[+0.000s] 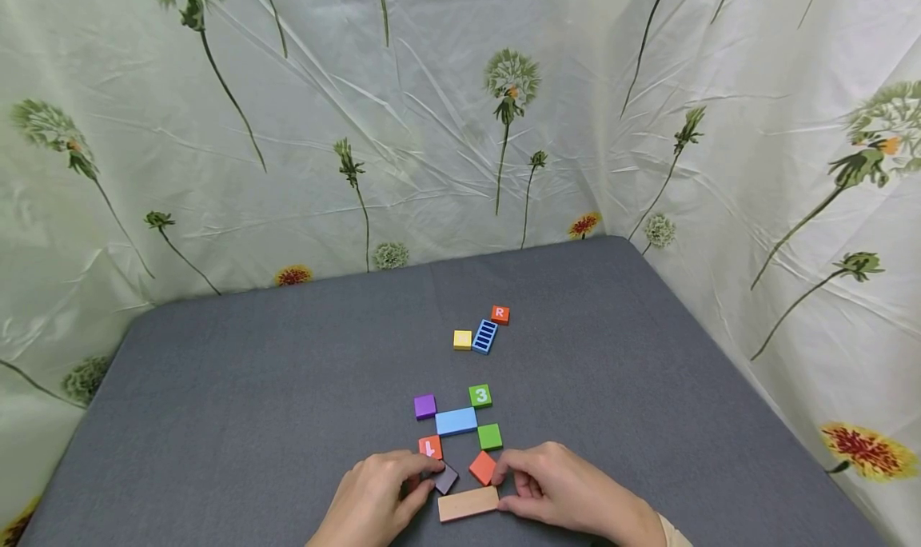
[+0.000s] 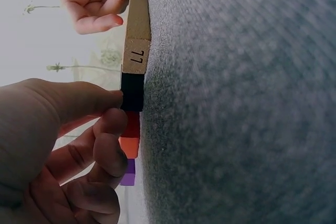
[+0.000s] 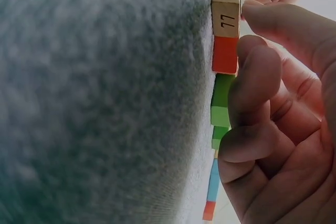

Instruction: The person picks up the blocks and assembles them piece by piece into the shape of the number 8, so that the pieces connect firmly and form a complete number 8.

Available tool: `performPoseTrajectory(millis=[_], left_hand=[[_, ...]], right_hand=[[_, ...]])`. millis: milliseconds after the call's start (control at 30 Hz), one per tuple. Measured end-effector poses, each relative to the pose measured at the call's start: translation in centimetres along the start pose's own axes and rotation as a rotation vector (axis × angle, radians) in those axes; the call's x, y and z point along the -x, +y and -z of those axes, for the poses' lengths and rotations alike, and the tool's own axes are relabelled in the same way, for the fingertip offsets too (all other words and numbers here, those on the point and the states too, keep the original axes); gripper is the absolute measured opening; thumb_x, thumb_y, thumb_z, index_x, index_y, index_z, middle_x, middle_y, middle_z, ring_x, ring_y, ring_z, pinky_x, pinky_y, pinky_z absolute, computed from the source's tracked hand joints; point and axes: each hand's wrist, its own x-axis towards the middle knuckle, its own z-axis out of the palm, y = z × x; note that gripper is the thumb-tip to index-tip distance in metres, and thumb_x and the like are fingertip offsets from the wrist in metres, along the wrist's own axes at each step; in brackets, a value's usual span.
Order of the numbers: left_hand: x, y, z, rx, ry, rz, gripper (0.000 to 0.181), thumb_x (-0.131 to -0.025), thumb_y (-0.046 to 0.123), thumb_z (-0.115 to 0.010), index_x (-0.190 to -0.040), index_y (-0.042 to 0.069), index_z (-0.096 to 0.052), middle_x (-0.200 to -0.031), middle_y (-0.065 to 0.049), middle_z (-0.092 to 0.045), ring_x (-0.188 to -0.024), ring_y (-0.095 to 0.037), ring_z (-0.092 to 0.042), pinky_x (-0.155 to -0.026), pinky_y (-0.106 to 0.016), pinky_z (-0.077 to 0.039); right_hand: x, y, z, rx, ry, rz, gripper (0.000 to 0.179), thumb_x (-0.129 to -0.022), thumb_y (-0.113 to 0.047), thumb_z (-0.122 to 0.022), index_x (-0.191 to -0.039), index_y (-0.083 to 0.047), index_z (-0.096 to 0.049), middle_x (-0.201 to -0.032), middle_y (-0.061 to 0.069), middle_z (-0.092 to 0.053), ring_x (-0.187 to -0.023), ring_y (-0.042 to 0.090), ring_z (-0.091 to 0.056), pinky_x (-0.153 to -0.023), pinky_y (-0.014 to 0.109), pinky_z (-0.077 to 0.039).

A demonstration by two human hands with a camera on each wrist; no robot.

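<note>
In the head view my left hand (image 1: 381, 487) pinches a black block (image 1: 447, 479) between thumb and index finger. The left wrist view shows the thumb tip against that black block (image 2: 132, 92). My right hand (image 1: 554, 483) pinches the right end of a plain wooden block (image 1: 468, 504), its index fingertip also right at the corner of an orange block (image 1: 483, 468). The wooden block (image 3: 227, 19) has "77" on its end in the right wrist view. Just beyond the left fingers lies a red block with a white mark (image 1: 430, 447).
Farther out lie a light blue block (image 1: 456, 421), a green block (image 1: 490, 437), a green "3" block (image 1: 480, 396) and a purple block (image 1: 424, 407). Beyond them sit a yellow block (image 1: 463, 340), a striped blue block (image 1: 485, 337) and a red "R" block (image 1: 500, 315). Floral cloth (image 1: 432, 131) hangs behind the grey table (image 1: 252, 395).
</note>
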Motion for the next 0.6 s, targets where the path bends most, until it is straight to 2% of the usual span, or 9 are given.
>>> performPoseTrajectory(millis=[133,300,600], left_hand=[[0.1,0.1,0.2,0.006,0.006,-0.011,0.022,-0.091,0.021,-0.086,-0.113,0.025,-0.083,-0.072,0.018,-0.051,-0.064,0.003,-0.043,-0.057,-0.022,-0.036],[0.2,0.1,0.4,0.002,0.030,-0.020,0.021,-0.091,0.020,-0.086,-0.111,0.026,-0.082,-0.071,0.020,-0.051,-0.063,0.004,-0.044,-0.057,-0.022,-0.037],[0.2,-0.2,0.7,-0.007,0.101,-0.009,0.015,-0.090,0.021,-0.087,-0.102,0.027,-0.080,-0.069,0.018,-0.048,-0.059,0.004,-0.039,-0.054,-0.021,-0.032]], right_hand=[[0.0,0.1,0.3,-0.019,-0.008,-0.029,0.010,-0.100,-0.028,-0.078,-0.106,-0.024,-0.071,-0.072,-0.023,-0.045,-0.061,-0.014,-0.038,-0.055,0.011,-0.036],[0.0,0.3,0.5,-0.007,0.018,-0.001,0.010,-0.101,-0.027,-0.078,-0.105,-0.022,-0.071,-0.072,-0.023,-0.046,-0.061,-0.015,-0.038,-0.055,0.011,-0.038],[0.1,0.8,1.4,-0.077,0.016,-0.031,0.011,-0.103,-0.030,-0.076,-0.109,-0.021,-0.072,-0.074,-0.021,-0.049,-0.061,-0.013,-0.041,-0.054,0.013,-0.038]])
